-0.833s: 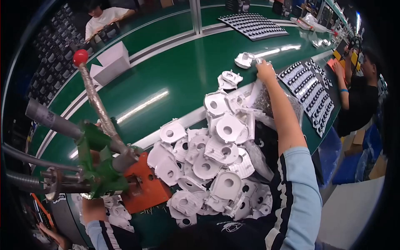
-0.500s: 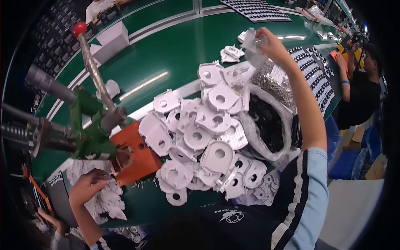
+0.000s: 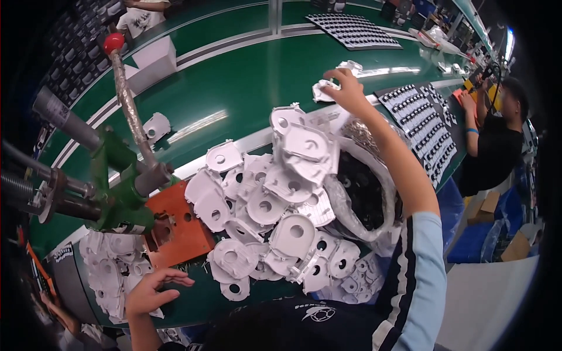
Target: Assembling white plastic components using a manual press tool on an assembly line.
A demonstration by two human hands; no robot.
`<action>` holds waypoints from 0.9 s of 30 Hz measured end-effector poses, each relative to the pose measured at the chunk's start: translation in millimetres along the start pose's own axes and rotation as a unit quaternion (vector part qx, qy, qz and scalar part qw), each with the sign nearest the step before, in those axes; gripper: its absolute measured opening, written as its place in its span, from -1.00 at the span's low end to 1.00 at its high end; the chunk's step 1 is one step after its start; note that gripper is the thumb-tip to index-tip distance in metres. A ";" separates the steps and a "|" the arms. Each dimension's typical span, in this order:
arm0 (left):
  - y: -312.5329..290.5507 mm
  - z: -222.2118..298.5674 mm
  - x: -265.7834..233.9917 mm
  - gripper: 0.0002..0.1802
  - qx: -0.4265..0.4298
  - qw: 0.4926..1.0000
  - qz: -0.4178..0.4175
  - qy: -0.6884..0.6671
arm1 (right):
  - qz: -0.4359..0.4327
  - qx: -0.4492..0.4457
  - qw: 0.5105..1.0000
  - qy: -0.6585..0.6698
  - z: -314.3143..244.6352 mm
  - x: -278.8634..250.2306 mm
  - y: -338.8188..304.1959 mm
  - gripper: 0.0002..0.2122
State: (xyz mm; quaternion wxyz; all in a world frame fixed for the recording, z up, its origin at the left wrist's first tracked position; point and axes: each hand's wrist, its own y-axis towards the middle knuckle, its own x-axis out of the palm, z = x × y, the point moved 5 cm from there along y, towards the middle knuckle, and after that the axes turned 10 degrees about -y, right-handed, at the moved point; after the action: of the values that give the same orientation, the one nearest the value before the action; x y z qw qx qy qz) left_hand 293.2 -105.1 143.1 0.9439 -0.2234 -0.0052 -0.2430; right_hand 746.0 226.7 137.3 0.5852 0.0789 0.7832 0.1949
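Note:
My left hand [image 3: 153, 292] is open, fingers stretched to the right, in front of the orange fixture block [image 3: 184, 231] and beside a pile of white plastic parts [image 3: 102, 278]. Farther off, my right hand [image 3: 346, 93] reaches over the green work surface, its curved fingers and thumb apart. Right by its fingertips lies a white plastic part [image 3: 321, 92], and another white part [image 3: 351, 66] sits just behind. A large heap of white plastic housings with round holes [image 3: 293, 234] lies between my arms.
A green lever press [image 3: 120, 181] with a red ball knob [image 3: 113, 42] stands left. A clear bag of black parts [image 3: 386, 216] lies right of the heap. Behind are trays of small parts [image 3: 354, 32] and a white box [image 3: 153, 61]. A co-worker [image 3: 497, 128] works at right.
A blurred whitish piece that was in my right hand no longer shows there. My left hand has moved off the left pile toward the right, its fingers straightened. The whole view has shifted slightly.

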 end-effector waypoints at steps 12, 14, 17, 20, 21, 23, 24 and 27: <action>-36.3 -29.6 -14.4 -0.51 0.025 0.994 0.078 -0.076 | -0.172 0.030 0.977 -0.122 73.8 91.6 54.7 -0.35; -37.2 -27.2 -13.9 -0.49 0.035 0.996 0.058 -0.057 | -0.091 -0.039 0.995 0.013 45.5 66.9 43.2 -0.43; -46.7 -31.3 -13.8 -0.51 0.044 0.997 0.057 -0.022 | -0.141 0.006 0.963 0.229 -50.0 1.6 2.7 -0.44; -59.8 -28.1 -18.2 -0.59 0.042 0.992 0.113 0.025 | -0.106 -0.149 0.969 0.168 -112.3 -59.3 -52.0 -0.33; -65.0 -30.5 -22.8 -0.62 0.048 0.988 0.140 0.053 | -0.097 -0.217 0.959 0.153 -130.1 -65.0 -72.8 -0.32; -74.5 -37.2 -35.1 -0.66 0.064 0.971 0.201 0.111 | -0.136 -0.209 0.966 0.073 -158.7 -67.1 -116.1 -0.38; -75.0 -38.3 -42.8 -0.67 0.076 0.960 0.229 0.141 | -0.156 -0.189 0.969 0.011 -165.5 -65.3 -130.8 -0.40; -91.6 -37.2 -68.1 -0.64 0.077 0.894 0.340 0.283 | -0.189 -0.132 0.972 0.054 -157.0 -56.8 -137.8 -0.40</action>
State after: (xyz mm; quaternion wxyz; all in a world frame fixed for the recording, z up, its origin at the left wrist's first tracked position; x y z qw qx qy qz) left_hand 187.3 -161.5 140.0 0.9446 -0.0604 0.3199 0.0411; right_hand 628.8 47.7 170.3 0.5737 -0.1591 0.7816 0.1863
